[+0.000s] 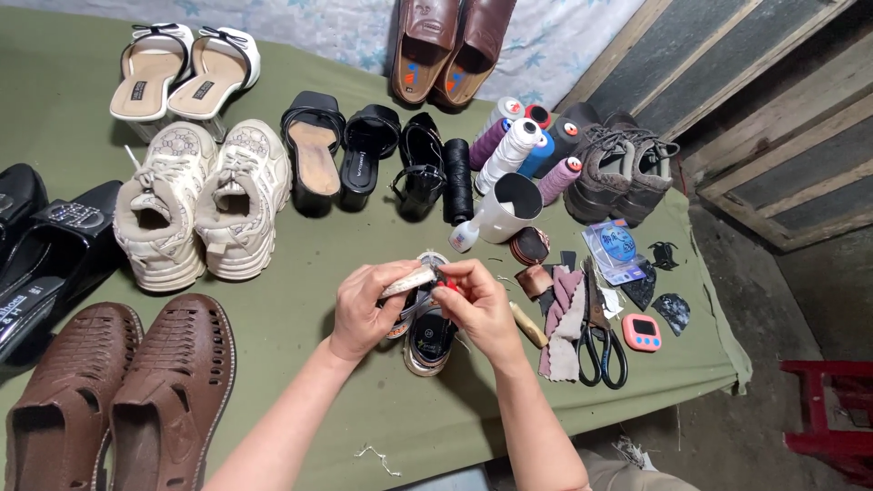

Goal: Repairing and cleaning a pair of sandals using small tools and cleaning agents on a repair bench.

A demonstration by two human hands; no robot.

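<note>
Two bare hands meet over a small sandal with a dark insole and pale straps (431, 335), which lies on the green cloth-covered counter (300, 300). The left hand (364, 309) has its grip clamped on a pale strap of the sandal. The right hand (477, 305) has its fingers pinched together on a small red item (446, 285); what it is cannot be told. Black-handled scissors (602, 344) lie just right of the hands, near a pink digital timer (642, 333).
</note>
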